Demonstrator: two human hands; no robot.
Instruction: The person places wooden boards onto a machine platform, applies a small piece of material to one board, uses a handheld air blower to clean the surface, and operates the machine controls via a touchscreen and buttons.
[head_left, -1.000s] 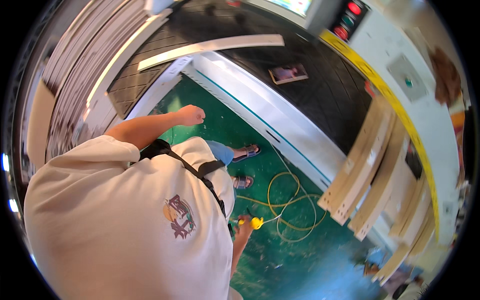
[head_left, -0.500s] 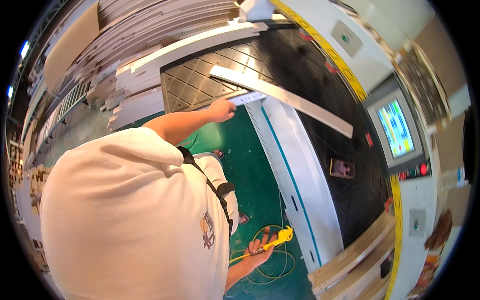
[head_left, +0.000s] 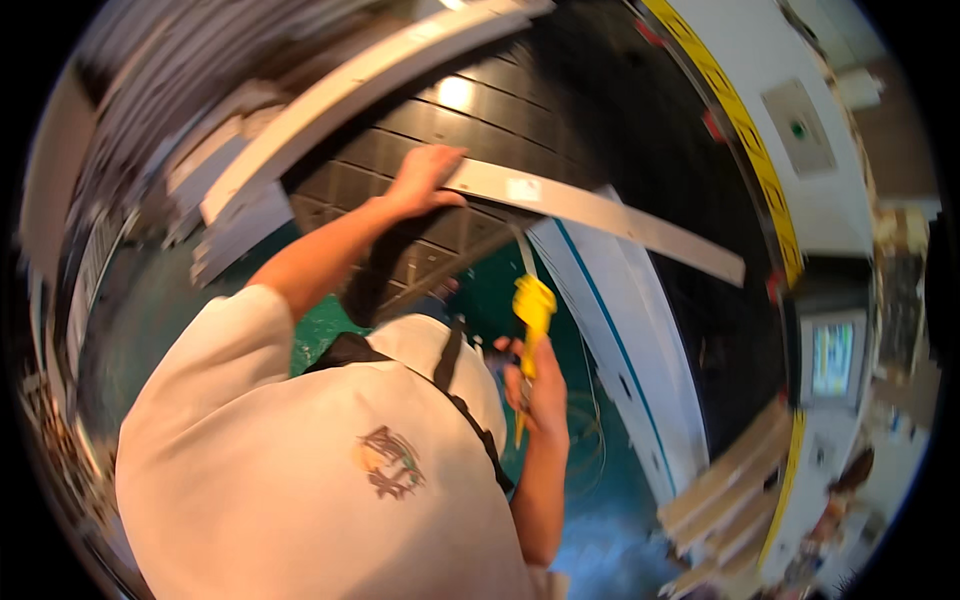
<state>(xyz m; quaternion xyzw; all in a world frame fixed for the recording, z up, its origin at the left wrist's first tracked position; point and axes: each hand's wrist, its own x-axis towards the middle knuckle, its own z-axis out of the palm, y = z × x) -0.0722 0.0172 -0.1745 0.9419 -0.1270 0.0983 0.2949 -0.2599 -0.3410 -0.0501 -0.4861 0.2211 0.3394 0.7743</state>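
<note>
Left hand (head_left: 425,182) now gripping pale board (head_left: 590,207), yellow blowgun (head_left: 534,308) raised

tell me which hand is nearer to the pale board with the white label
Left: the left hand grips the left end of the pale board; the right hand, holding the yellow air blow gun, is lower in view, apart from it.

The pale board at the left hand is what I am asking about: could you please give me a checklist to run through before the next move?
1. Left hand at one end of the pale board: ok.
2. Firm grip there: cannot tell; the fingers are blurred.
3. Yellow tool held in the right hand: ok.
4. Board lying flat on the black table: cannot tell; it may be lifted at the hand's end.
5. Board apart from the stacked boards: ok, a gap shows.
</note>
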